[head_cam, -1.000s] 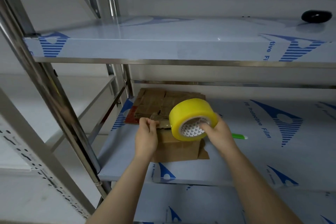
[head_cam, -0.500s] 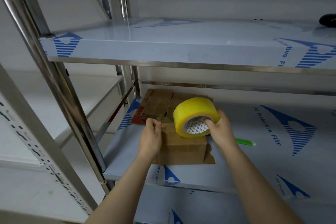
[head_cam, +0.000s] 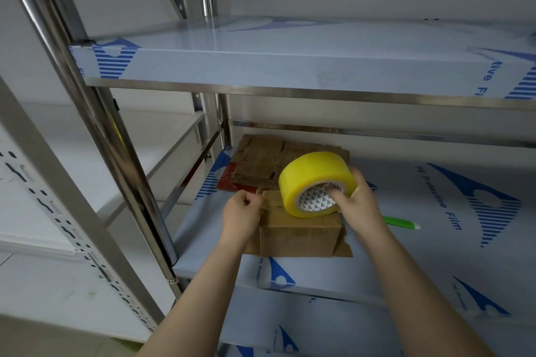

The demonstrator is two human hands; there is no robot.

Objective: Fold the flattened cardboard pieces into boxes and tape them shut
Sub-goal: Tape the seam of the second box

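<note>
Two steel shelves fill the view. The upper shelf [head_cam: 290, 66] and the middle shelf [head_cam: 435, 240] are both covered with pale protective film printed with blue triangles and stripes. A shiny round post [head_cam: 95, 124] stands at 9 o'clock, and behind it there is a white wall and a perforated grey rail.

On the middle shelf, near its front edge, sits the cardboard box [head_cam: 298, 236]. It is brown and matte, and its bottom flaps spread flat at its 3 and 6 o'clock sides. At 12 o'clock from the box lies a stack of flattened cardboard [head_cam: 261, 159], creased and a little rough, with a red sheet [head_cam: 226, 182] under its 7 o'clock corner. A green tool [head_cam: 401, 222] lies at 3 o'clock from the box and is partly hidden by the wrist.

The right hand [head_cam: 359, 206] grips the tape roll [head_cam: 307, 177]. Its fingers are hooked inside the white patterned core and its thumb lies over the glossy yellow outer band. The roll rests tilted on the top of the box.

The left hand [head_cam: 240, 217] is at 9 o'clock of the box with its back turned up. Its curled fingers pinch the tape end [head_cam: 262, 193], a thin strip that reaches toward the roll along the top of the box.
</note>
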